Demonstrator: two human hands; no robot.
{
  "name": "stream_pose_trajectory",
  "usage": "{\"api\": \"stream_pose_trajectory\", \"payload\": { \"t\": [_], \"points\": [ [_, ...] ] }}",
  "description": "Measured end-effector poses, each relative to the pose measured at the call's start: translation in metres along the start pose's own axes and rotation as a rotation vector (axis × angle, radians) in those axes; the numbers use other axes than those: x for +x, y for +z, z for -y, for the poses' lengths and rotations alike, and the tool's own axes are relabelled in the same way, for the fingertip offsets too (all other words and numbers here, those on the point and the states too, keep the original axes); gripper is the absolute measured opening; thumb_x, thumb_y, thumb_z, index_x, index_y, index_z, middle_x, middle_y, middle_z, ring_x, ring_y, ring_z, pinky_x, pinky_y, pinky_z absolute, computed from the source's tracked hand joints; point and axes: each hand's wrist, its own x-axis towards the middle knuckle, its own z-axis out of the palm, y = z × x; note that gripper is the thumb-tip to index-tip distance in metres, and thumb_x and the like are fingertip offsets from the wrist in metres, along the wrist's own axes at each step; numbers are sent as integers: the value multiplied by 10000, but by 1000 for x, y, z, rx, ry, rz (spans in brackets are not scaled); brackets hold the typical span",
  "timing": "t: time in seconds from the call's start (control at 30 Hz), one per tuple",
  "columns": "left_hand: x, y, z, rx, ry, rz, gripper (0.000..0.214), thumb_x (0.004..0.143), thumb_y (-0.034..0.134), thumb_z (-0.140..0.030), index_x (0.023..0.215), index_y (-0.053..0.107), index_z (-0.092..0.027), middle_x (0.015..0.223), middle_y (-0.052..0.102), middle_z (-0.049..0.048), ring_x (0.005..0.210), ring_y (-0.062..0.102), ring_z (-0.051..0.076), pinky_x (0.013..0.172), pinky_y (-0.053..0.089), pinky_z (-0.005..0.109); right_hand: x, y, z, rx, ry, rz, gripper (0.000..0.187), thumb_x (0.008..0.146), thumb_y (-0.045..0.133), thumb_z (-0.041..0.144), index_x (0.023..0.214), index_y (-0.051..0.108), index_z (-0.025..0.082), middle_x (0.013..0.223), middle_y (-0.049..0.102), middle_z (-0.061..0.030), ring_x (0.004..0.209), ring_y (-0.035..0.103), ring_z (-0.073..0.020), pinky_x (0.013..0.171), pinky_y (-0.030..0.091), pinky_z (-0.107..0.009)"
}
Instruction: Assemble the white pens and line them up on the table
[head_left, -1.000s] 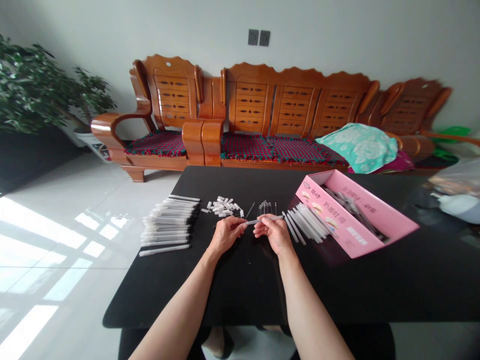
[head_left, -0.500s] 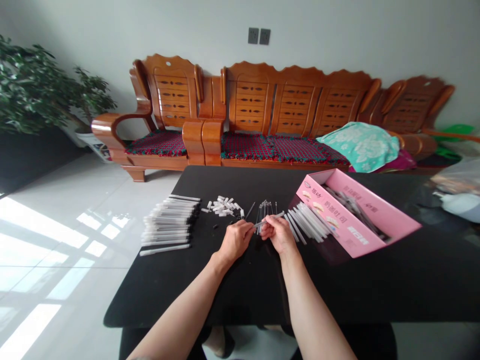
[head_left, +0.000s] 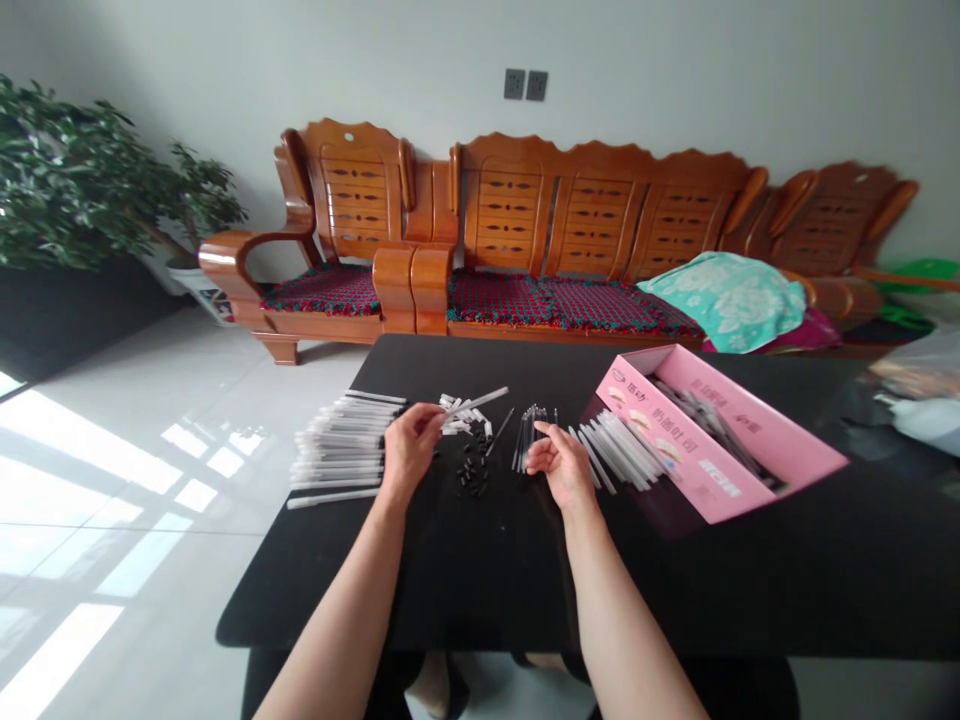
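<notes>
Left hand (head_left: pixel 409 448): fingers pinching a tube (head_left: pixel 487 398) by one end, above the white caps (head_left: pixel 469 415). Right hand (head_left: pixel 562 468): fingers loosely spread beside the refills (head_left: pixel 526 436). A light grip should suit so slender a tube.

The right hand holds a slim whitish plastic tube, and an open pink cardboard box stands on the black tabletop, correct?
No: the head view shows the left hand holding the slim whitish plastic tube; the open pink cardboard box does stand on the black tabletop.

I see the left hand (head_left: pixel 407 452) pinching a whitish pen barrel (head_left: pixel 484 400); pens (head_left: pixel 341 446) lie along the table's left edge (head_left: pixel 262 545).
</notes>
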Motion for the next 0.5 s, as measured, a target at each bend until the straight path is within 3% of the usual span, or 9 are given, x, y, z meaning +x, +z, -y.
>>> {"api": "stream_pose_trajectory", "payload": {
  "t": [0.13,0.27,0.37,0.5],
  "points": [
    [30,-65,24,276,-88,-230,280,850,551,-407,911,733,-203,687,681,5,668,628,175,646,433,252,0,0,0,-19,8,23,409,771,743,455,1013,674,132,597,711,-23,458,679,-177,396,567,-254],
    [46,-117,48,512,-174,-322,283,859,509,-379,906,737,-218,763,698,28,750,612,205,692,409,286,-2,4,1,-21,10,25,388,761,756,424,1000,681,128,592,710,-25,442,667,-171,384,555,-248],
    [50,-136,61,605,-249,-315,277,865,492,-342,903,739,-222,796,697,48,795,601,232,707,396,311,-3,5,1,-17,11,30,384,757,758,425,995,682,133,592,710,-21,440,667,-170,384,553,-247],
    [53,-142,78,645,-287,-285,268,855,500,-314,873,748,-215,799,676,90,774,584,270,701,398,351,-3,4,2,-17,14,37,389,756,756,431,997,682,135,591,708,-17,444,669,-170,383,552,-245]
  ]
}}
